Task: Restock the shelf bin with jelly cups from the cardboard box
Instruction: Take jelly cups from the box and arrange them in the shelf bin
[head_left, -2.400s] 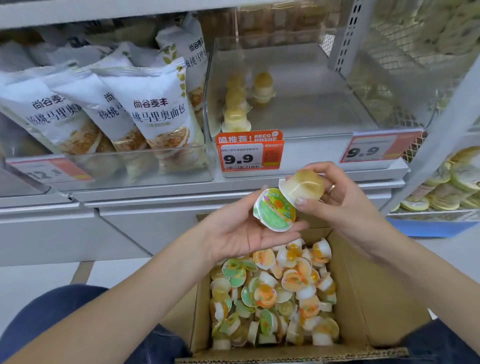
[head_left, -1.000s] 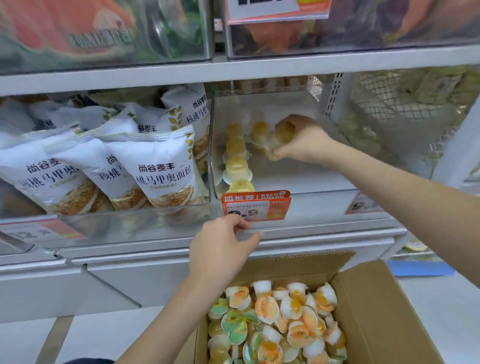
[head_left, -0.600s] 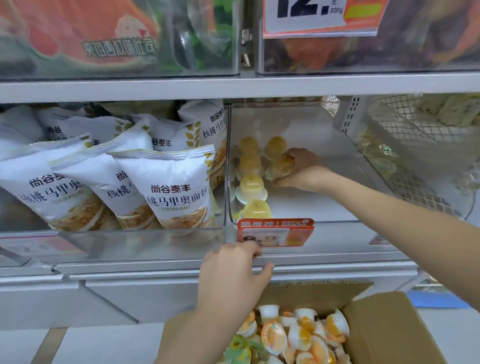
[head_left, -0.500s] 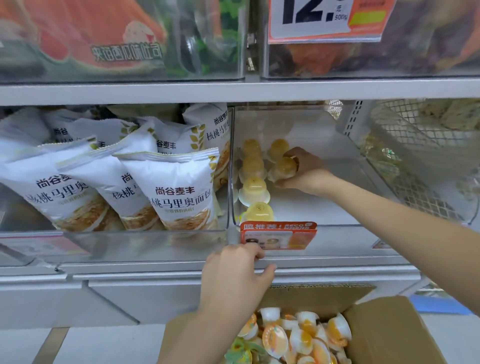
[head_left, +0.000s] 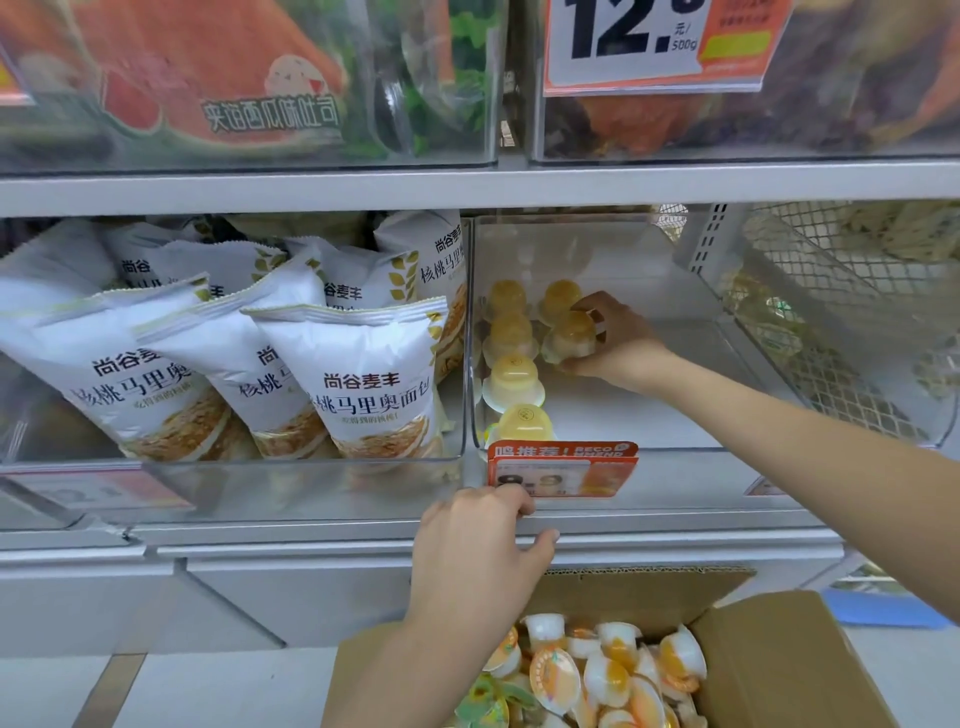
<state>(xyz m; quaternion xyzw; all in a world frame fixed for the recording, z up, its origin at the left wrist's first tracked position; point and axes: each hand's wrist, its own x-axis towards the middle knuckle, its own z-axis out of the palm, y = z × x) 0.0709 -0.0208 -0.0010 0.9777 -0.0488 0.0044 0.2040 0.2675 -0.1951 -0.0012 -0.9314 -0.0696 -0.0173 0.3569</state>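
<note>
Jelly cup (head_left: 571, 338) in play sits dome-up, lid-down, inside the clear shelf bin (head_left: 675, 332), second in a short column just right of the bin's left-wall column. Right hand (head_left: 618, 343) wraps it from the right: fingers curl over the far side, thumb low at the near side, so the grip is narrow and holding the cup. Cannot tell if its rim is already flat on the bin floor or a touch tilted. Key relation: the cup's axis is vertical, the hand lies to its right, so a release means opening and pulling back rightward and toward the bin front, not leftward. Directly left of it, touching or nearly so, the left-wall column runs front to back in four cups (head_left: 511, 379); one more cup (head_left: 561, 301) sits just behind it. Risk, I judge: a sideways nudge knocks the neighbours. Bin floor is smooth, white and slopes toward the front lip, so cups can probably slide forward. Most of the floor right of the cup is bare. Left hand (head_left: 483, 551) grips the shelf edge below the bin's orange price tag (head_left: 561, 467), fingers curled over the rail, bracing. Cardboard box (head_left: 779, 660) sits below the bin, loose cups piled inside, nearer the left hand.
</note>
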